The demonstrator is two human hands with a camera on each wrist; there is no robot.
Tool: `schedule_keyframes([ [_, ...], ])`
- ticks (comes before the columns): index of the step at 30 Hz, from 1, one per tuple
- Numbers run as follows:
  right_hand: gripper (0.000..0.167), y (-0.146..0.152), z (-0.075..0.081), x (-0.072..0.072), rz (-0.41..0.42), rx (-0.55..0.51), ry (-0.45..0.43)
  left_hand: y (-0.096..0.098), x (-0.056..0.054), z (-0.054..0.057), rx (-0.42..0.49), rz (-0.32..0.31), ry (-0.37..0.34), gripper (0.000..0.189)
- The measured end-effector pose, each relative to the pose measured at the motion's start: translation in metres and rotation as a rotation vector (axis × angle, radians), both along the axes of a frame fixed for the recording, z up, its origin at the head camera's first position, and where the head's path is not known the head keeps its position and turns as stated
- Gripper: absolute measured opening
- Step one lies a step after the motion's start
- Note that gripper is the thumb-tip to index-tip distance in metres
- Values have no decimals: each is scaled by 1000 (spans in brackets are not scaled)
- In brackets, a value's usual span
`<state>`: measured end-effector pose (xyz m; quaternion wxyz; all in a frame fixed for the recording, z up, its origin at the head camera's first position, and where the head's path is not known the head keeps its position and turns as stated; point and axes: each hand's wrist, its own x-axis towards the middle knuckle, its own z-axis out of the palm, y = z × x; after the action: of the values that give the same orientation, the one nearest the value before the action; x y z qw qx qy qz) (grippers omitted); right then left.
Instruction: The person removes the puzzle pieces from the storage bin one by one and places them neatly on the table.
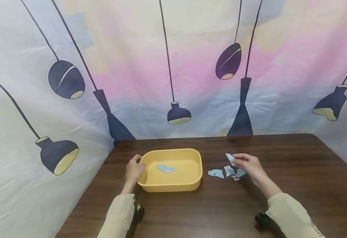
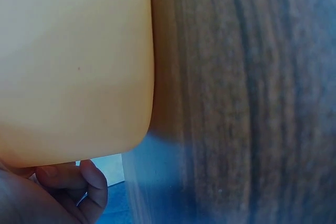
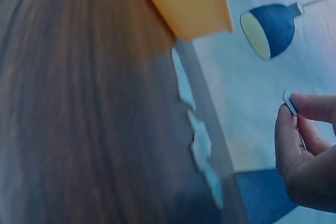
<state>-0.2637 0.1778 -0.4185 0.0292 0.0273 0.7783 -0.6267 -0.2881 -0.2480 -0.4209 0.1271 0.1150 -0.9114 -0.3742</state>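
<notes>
A yellow plastic basin stands on the table, with torn light-blue paper pieces lying on its bottom. My left hand grips the basin's left side, thumb over the rim; the left wrist view shows curled fingers at the basin's end. Right of the basin, my right hand pinches a torn paper piece between thumb and fingertips, raised above the table. Below it lie several more scraps: one by itself nearer the basin, others close together, partly overlapping.
The dark wood-grain tabletop reaches back to a hanging cloth printed with dark pendant lamps. Both forearms wear pale sleeves, with black wrist-worn devices on their undersides.
</notes>
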Motion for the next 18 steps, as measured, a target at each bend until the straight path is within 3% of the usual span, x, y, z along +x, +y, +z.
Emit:
schedule_keyframes([
  [11,51,38,-19,-4,-50,90,-42,-2,0,1,-5,2,1,34],
  [18,48,48,-27,-3,-115,45,-114,-1,0,0,-4,5,-6,35],
])
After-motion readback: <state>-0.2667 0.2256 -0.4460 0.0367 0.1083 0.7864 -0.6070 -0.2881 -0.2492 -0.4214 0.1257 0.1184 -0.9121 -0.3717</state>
